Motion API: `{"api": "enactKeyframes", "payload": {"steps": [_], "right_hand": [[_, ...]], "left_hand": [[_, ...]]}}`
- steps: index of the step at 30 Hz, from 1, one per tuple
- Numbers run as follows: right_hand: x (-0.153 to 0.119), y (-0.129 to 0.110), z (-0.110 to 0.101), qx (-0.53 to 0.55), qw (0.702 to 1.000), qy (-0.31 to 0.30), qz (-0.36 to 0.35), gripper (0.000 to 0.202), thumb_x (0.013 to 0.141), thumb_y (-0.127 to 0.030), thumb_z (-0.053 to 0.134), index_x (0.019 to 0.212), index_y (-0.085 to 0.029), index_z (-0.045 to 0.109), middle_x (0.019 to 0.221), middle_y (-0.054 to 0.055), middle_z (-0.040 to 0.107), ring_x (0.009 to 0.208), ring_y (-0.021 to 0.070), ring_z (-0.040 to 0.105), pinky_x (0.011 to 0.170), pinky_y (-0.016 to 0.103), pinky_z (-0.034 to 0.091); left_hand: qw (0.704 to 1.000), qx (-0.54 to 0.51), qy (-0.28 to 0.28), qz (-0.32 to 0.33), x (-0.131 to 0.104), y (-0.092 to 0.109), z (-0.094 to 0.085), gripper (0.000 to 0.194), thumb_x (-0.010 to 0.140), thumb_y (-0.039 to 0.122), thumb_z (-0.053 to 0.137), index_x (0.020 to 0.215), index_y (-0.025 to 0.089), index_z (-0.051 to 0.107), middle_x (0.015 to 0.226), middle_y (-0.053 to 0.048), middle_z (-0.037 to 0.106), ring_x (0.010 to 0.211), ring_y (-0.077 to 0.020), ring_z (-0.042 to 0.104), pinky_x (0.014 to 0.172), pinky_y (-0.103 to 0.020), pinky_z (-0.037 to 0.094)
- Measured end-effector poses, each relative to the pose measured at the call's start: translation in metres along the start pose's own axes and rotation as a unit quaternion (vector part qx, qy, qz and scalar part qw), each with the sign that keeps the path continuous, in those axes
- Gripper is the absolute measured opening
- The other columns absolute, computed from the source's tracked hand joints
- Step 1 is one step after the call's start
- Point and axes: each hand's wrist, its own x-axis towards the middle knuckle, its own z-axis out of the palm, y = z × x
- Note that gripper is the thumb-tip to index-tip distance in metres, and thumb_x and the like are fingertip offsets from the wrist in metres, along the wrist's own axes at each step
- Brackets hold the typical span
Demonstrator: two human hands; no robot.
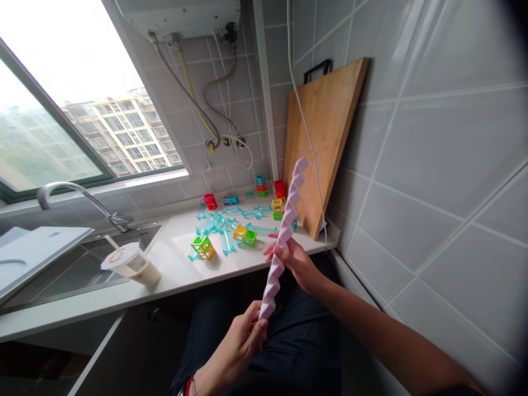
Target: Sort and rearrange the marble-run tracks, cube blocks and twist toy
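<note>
Presently, both hands are busy with one thing, a purple stick made of zigzag segments, which is raised over the person's dark trousers, just in front of the counter. The left hand pinches its lower end between the thumb and the bent fingers. The right hand is higher, near the middle of the stick, and pinches it with the thumb on the near side; the other fingers are partly hidden behind it. The upper part stands free and leans a little to the right, in front of the cutting board, but whether they touch I cannot tell.

In my judgement, the step in hand is holding the stick straight and steady with two grips. If a segment is to be turned, the move calls for a firm left hand at the bottom, while the right fingers twist gently, without bending the free top against the board.

On the counter, well apart from the left hand, lie clear blue tracks and a green-and-yellow block. Further to the left, a drink cup stands near the front edge
</note>
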Motion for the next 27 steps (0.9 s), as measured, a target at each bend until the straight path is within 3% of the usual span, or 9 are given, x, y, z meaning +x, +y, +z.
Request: {"api": "enactKeyframes", "payload": {"steps": [5,8,11,14,17,19,22,24,27], "right_hand": [[0.012,-0.006,-0.012,0.094,0.993,0.074,0.019,0.055,0.09,-0.061,0.065,0.13,-0.023,0.058,0.1,0.007,0.075,0.085,0.023,0.07,0.067,0.03,0.053],[0.016,-0.004,-0.017,0.08,0.991,0.109,-0.006,0.055,0.09,-0.063,0.063,0.129,-0.024,0.058,0.101,0.007,0.075,0.087,0.0234,0.071,0.065,0.03,0.053],[0.017,-0.003,-0.018,0.071,0.99,0.122,-0.016,0.053,0.089,-0.066,0.063,0.121,-0.023,0.063,0.098,0.006,0.075,0.088,0.0234,0.071,0.068,0.032,0.056],[0.016,-0.004,-0.018,0.062,0.993,0.099,-0.01,0.049,0.086,-0.066,0.069,0.108,-0.022,0.067,0.095,0.005,0.074,0.087,0.0225,0.071,0.068,0.032,0.058],[0.014,-0.007,-0.017,0.067,0.994,0.09,-0.001,0.045,0.081,-0.061,0.078,0.099,-0.021,0.069,0.09,0.003,0.071,0.082,0.02,0.069,0.063,0.03,0.06],[0.012,-0.01,-0.015,0.072,0.992,0.099,0.006,0.045,0.077,-0.058,0.084,0.095,-0.02,0.069,0.084,0.001,0.069,0.076,0.018,0.067,0.058,0.028,0.061],[0.009,-0.014,-0.011,0.074,0.992,0.101,0.029,0.049,0.072,-0.059,0.087,0.089,-0.019,0.066,0.077,0.001,0.068,0.067,0.0168,0.067,0.049,0.025,0.057],[0.008,-0.014,-0.009,0.079,0.991,0.095,0.043,0.05,0.072,-0.061,0.087,0.089,-0.019,0.065,0.075,0.001,0.07,0.065,0.0169,0.068,0.046,0.023,0.054],[0.009,-0.012,-0.011,0.1,0.988,0.102,0.054,0.05,0.073,-0.061,0.086,0.089,-0.02,0.063,0.074,0.001,0.07,0.065,0.0174,0.07,0.046,0.022,0.054]], "left_hand": [[0.996,-0.051,-0.044,-0.052,-0.016,-0.023,-0.005,0.045,0.102,0.061,0.049,0.119,0.02,0.056,0.087,-0.003,0.061,0.067,-0.0136,0.059,0.058,-0.024,0.046],[0.992,-0.111,-0.001,-0.068,-0.019,-0.031,-0.017,0.049,0.097,0.064,0.055,0.121,0.021,0.056,0.093,-0.005,0.062,0.069,-0.0163,0.062,0.055,-0.026,0.05],[0.983,-0.156,0.064,-0.071,-0.018,-0.032,-0.041,0.054,0.091,0.07,0.06,0.108,0.019,0.062,0.093,-0.006,0.063,0.069,-0.0182,0.063,0.055,-0.029,0.052],[0.988,-0.103,0.095,-0.07,-0.019,-0.026,-0.07,0.055,0.087,0.071,0.065,0.09,0.016,0.066,0.083,-0.005,0.064,0.072,-0.0189,0.062,0.062,-0.029,0.052],[0.997,-0.011,0.045,-0.062,-0.021,-0.013,-0.086,0.048,0.09,0.062,0.068,0.089,0.014,0.07,0.083,-0.006,0.067,0.08,-0.0199,0.063,0.069,-0.027,0.049],[0.999,0.014,0.022,-0.04,-0.021,0.0,-0.086,0.043,0.091,0.056,0.07,0.105,0.016,0.07,0.092,-0.007,0.07,0.085,-0.0197,0.063,0.073,-0.027,0.048],[0.998,0.047,0.015,-0.023,-0.016,0.024,-0.069,0.049,0.09,0.051,0.074,0.126,0.019,0.064,0.104,-0.009,0.071,0.09,-0.0205,0.065,0.074,-0.027,0.047],[0.996,0.085,0.014,-0.028,-0.008,0.04,-0.054,0.049,0.088,0.05,0.075,0.125,0.02,0.065,0.104,-0.009,0.071,0.09,-0.0207,0.065,0.07,-0.025,0.046],[0.986,0.164,0.026,-0.004,0.008,0.055,-0.033,0.041,0.083,0.053,0.079,0.102,0.018,0.071,0.084,-0.003,0.067,0.072,-0.0161,0.058,0.058,-0.023,0.037]]}}
